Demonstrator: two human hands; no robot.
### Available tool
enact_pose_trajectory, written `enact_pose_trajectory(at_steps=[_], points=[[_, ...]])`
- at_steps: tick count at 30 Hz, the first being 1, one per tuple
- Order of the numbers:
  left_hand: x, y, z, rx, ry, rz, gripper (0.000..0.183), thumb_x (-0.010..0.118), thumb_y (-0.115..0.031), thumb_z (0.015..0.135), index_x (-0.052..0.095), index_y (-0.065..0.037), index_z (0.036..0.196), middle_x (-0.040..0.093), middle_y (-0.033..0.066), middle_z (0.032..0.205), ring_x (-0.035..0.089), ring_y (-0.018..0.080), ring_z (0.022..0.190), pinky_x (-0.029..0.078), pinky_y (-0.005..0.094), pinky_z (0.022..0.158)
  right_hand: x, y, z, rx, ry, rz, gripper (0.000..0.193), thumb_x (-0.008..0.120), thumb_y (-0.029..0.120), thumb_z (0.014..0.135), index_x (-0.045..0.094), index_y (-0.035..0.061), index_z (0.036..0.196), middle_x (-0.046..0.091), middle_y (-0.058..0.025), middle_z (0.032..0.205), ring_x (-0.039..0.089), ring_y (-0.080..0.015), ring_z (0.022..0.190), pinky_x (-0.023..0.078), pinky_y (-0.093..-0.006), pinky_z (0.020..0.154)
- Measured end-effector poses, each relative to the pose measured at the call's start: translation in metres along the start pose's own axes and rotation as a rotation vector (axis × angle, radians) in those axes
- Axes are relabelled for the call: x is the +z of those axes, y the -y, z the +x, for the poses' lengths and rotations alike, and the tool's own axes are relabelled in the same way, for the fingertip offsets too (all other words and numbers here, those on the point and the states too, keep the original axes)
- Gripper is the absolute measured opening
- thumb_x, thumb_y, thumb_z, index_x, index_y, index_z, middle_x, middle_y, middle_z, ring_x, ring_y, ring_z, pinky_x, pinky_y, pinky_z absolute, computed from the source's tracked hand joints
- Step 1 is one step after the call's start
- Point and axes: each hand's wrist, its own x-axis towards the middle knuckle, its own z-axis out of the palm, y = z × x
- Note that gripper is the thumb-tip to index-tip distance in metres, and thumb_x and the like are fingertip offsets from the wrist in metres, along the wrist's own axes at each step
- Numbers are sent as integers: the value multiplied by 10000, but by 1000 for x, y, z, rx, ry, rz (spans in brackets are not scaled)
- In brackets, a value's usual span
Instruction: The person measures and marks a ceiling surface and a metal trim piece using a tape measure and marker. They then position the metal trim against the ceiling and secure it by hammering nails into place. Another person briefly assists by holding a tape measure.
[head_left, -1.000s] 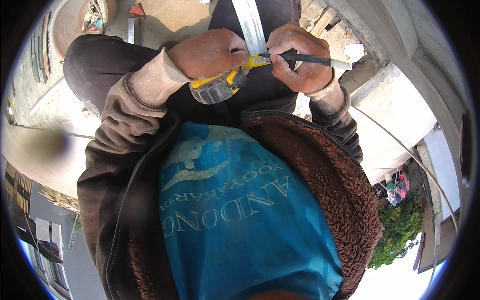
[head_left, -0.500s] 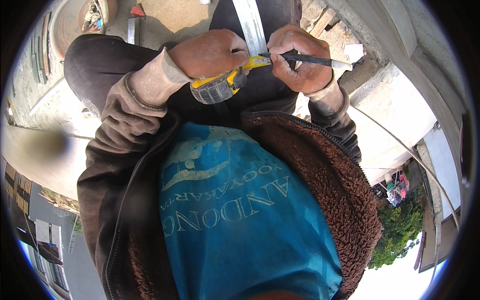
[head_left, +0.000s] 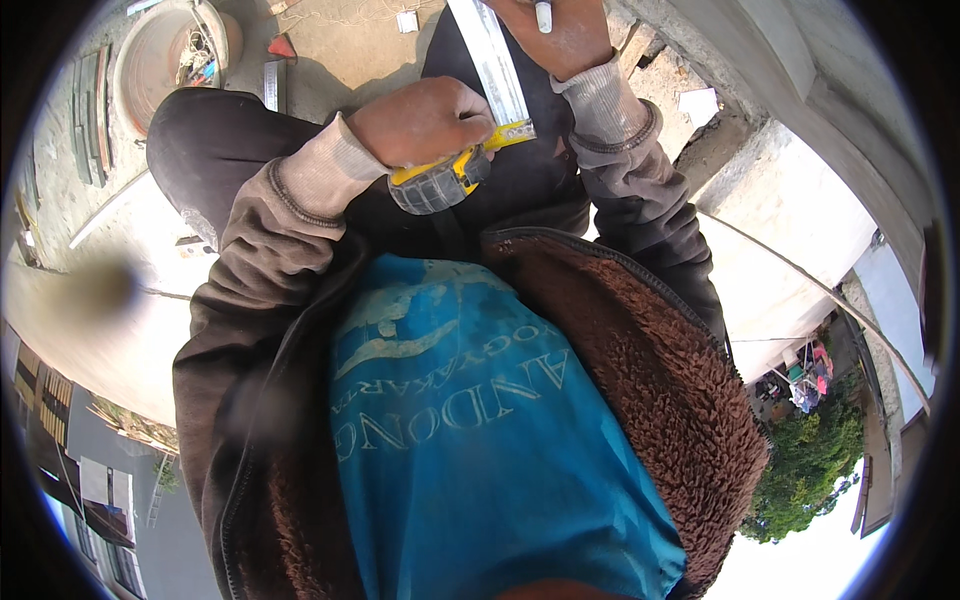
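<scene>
My left hand [head_left: 424,122] is closed round a yellow and black tape measure [head_left: 438,186]. A short length of its yellow blade [head_left: 515,132] lies across the near end of a silvery metal channel strip [head_left: 494,65]. The strip runs away from me between my knees and out past the top edge. My right hand [head_left: 562,35] is beside the strip, farther off, and partly cut off by the top of the view. It grips a pen [head_left: 543,15], of which only the pale end shows; the fingertips and the pen's point are hidden.
At the far left stands a round basin [head_left: 140,85] with cords and small items inside. Long dark strips [head_left: 92,118] lie left of it. A red scrap [head_left: 282,46] and a short metal piece [head_left: 274,86] rest on the ground. A concrete wall [head_left: 850,110] rises at right.
My right hand has moved away from the tape blade, up along the strip toward the top edge, with the pen in it. My left hand still holds the tape measure at the strip's end.
</scene>
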Motion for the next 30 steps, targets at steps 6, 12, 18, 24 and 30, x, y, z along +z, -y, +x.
enact_pose_trajectory(at_steps=[6, 12, 18, 24, 30], points=[[-8, 2, -4, -55, 59, -68, 304, 493, -220, 960, 684, 16, 954, 719, 91, 888, 691, 173, 778, 525, 300, 751, 5, 9, 2, 71, 43, 93, 334, 719, 71, 878, 575, 17, 1175, 710, -98, 1006, 687, -149, 892, 554, -291, 759], [-49, -14, -31, -94, 33, -357, 274, 484, -212, 1002, 655, 1, 979, 707, 95, 910, 693, 155, 774, 546, 281, 708, 2, 20, 3, 38, 61, 67, 337, 721, 89, 875, 585, 3, 1172, 719, -92, 969, 691, -135, 830, 555, -282, 724], [-93, 2, -36, 33, -113, -498, 302, 506, -225, 1016, 654, 38, 1017, 707, 112, 909, 707, 174, 795, 564, 283, 748, -8, -6, -21, -96, -24, -185, 417, 815, 286, 832, 613, 43, 1104, 707, -98, 943, 702, -150, 781, 545, -293, 688], [-140, -23, -22, -60, -264, -458, 306, 548, -244, 984, 629, 39, 1066, 690, 110, 961, 702, 175, 770, 570, 284, 627, -44, 23, -91, 307, -9, -120, 387, 789, 215, 862, 588, 28, 1135, 666, -92, 1060, 660, -162, 968, 521, -301, 843], [-181, -24, 16, -40, -279, -458, 358, 571, -286, 973, 627, 49, 1088, 687, 135, 971, 715, 180, 749, 571, 282, 572, -53, 27, -118, 327, -91, -53, 371, 757, 135, 888, 546, 13, 1168, 698, -91, 995, 675, -138, 890, 526, -267, 788]])
